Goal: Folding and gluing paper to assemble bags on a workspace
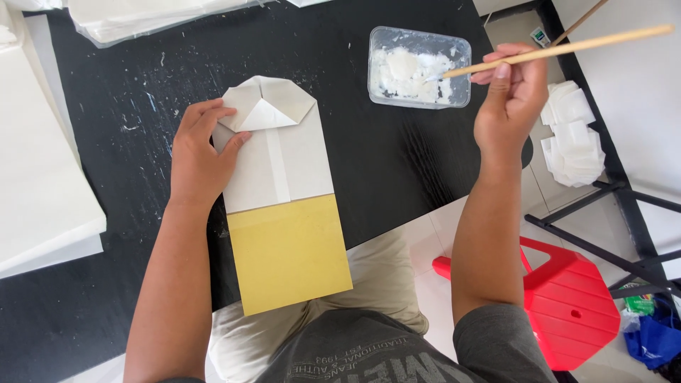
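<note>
The person sits at a black worktop [397,170], looking down on a folded paper bag [280,191] that lies flat in front of them, its white upper part folded into a pointed flap and its lower part mustard yellow, the bottom edge hanging just past the worktop's near edge over their lap. The left hand [198,152] lies flat on the bag's left side, fingers together, fingertips touching the folded flap and pinning it down.

The right hand [512,96] is closed around a thin wooden stick [567,48], held like a brush, with its tip dipped in a clear plastic tub [418,67] of white paste that stands on the worktop beyond the bag, well apart from it. A second stick pokes in at the top right corner.

From where I stand, the risks look small but real. If the stick picks up too large a lump, paste could drip onto the dark worktop or the face of the bag on its way across. If the left hand eases off, the flap may spring open and the fold may shift. The overhanging yellow end could also let the bag slide toward the lap.

Stacks of white paper [42,177] lie to the left, a pile of folded white pieces [571,138] sits on the floor to the right, beside a red plastic stool [567,305].
</note>
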